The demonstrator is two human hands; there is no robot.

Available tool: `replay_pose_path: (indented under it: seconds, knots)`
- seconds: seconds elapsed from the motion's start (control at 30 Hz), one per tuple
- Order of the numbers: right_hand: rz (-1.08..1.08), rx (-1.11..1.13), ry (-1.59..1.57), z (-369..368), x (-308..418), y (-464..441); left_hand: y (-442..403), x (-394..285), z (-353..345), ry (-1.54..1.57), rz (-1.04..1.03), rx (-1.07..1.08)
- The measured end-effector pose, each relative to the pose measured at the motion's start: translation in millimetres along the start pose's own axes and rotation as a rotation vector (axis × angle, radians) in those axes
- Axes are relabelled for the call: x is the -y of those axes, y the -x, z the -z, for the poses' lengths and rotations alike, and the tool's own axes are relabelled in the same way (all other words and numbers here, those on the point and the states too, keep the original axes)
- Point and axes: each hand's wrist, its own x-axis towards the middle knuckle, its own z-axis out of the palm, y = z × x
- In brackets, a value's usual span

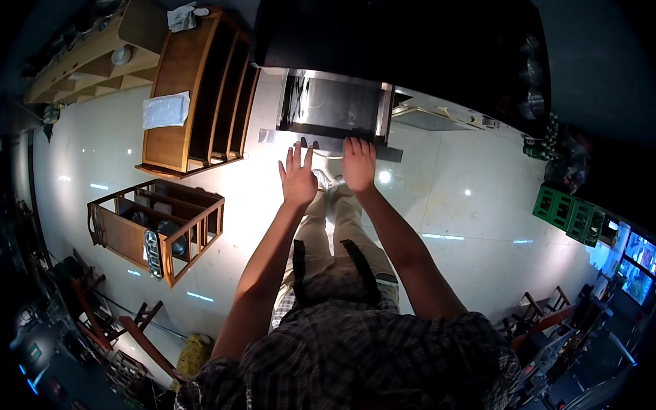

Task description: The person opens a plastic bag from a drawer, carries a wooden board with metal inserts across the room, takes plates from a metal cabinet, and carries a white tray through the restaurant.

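An open metal drawer [335,105] juts out from the dark counter [400,28]. Both my hands are at the drawer's grey front panel [385,151]. My left hand [298,178] is spread with its fingertips by the left part of the panel, and nothing is in it. To its right, my right hand [359,165] lies flat with fingers stretched out, its tips at the panel's upper edge. Long dark items, too unclear to name, lie along the drawer's left side. Whether the fingers press on the panel cannot be made out.
A wooden shelf unit [174,86] bearing a white packet [166,110] stands left of the drawer. Below it is a wooden cart [129,240]. Green crates [567,214] are at the right. Wooden chairs show at the lower left. My legs are just below the drawer.
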Motion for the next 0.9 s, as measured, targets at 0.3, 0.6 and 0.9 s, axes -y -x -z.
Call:
replay_pose_path:
  seconds: [0.3,0.6,0.9]
  knots:
    - [0.132,-0.105,-0.21,1,-1,43,14,27,-30,-0.236,-0.005,0.095]
    - [-0.012,0.021,-0.521,-13,11,45,33,33,-34,-0.202,-0.011,0.075]
    - [0.223,0.406,-0.458,-89,38,-29,39,30,-31,-0.042,-0.008,0.054]
